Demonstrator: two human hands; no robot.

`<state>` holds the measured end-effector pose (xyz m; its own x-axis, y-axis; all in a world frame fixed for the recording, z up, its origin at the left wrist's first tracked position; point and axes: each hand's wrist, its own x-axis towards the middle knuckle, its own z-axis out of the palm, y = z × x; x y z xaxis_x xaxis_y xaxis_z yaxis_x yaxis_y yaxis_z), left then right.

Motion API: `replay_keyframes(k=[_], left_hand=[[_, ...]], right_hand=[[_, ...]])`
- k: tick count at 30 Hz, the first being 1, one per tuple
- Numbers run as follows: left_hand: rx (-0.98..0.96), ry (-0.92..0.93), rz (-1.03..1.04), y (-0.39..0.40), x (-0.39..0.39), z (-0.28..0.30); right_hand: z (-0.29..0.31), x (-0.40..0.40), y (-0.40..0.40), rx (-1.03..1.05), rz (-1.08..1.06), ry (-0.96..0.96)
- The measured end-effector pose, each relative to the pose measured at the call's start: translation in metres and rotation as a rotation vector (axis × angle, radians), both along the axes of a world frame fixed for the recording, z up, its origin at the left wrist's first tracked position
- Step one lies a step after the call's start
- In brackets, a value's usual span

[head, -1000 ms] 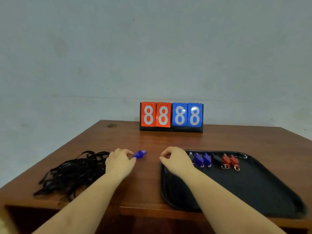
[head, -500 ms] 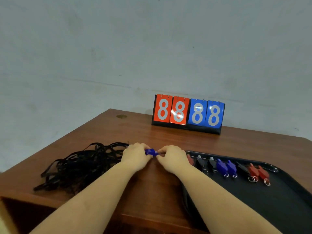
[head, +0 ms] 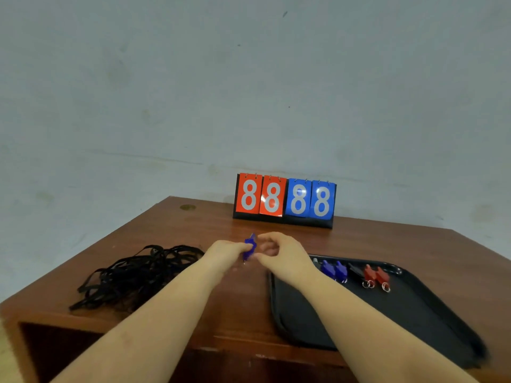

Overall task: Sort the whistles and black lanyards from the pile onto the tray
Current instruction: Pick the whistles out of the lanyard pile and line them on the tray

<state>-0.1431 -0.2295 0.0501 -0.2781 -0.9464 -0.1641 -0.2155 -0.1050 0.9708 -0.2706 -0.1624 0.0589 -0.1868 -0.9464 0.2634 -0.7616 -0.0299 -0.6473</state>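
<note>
1. We see a blue whistle held above the tabletop, between the lanyard pile and the tray, standing roughly upright and somewhat blurred.
2. Our left hand pinches the whistle, its fingers curled round the lower body.
3. Our right hand sits just beside the whistle with thumb and forefinger curled toward it; we cannot tell whether this grip touches the whistle or holds anything.
4. To the left lies the tangled pile of black lanyards, spread on the tabletop near its front-left edge.
5. To the right sits the black tray. Along its far edge runs a row of whistles: two blue whistles, a black whistle and two red whistles with metal rings; the row's left end is hidden behind our right wrist.
6. At the back of the tabletop stands a flip scoreboard, two red and two blue cards all showing 8, before a pale wall.
</note>
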Motion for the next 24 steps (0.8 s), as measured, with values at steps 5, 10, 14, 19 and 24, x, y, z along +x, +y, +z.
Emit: replay_keyframes(k=[5,10,14,19,24], left_hand=[[0.106,0.106,-0.095,0.032,-0.017,0.010],[0.099,0.035,-0.169,0.058,-0.045,0.003],[0.075,-0.035,-0.222,0.075,-0.077,0.001],[0.005,-0.074,-0.310,0.095,-0.128,0.002],[-0.151,-0.066,-0.421,0.103,-0.183,0.001]], right_hand=[[0.007,-0.012,0.037,-0.019,-0.036,-0.027],[-0.001,-0.039,0.070,-0.035,-0.116,-0.074],[-0.008,-0.067,0.092,-0.035,-0.174,-0.061],[-0.014,-0.116,0.112,-0.049,-0.281,-0.067],[-0.022,-0.172,0.126,-0.079,-0.409,-0.069]])
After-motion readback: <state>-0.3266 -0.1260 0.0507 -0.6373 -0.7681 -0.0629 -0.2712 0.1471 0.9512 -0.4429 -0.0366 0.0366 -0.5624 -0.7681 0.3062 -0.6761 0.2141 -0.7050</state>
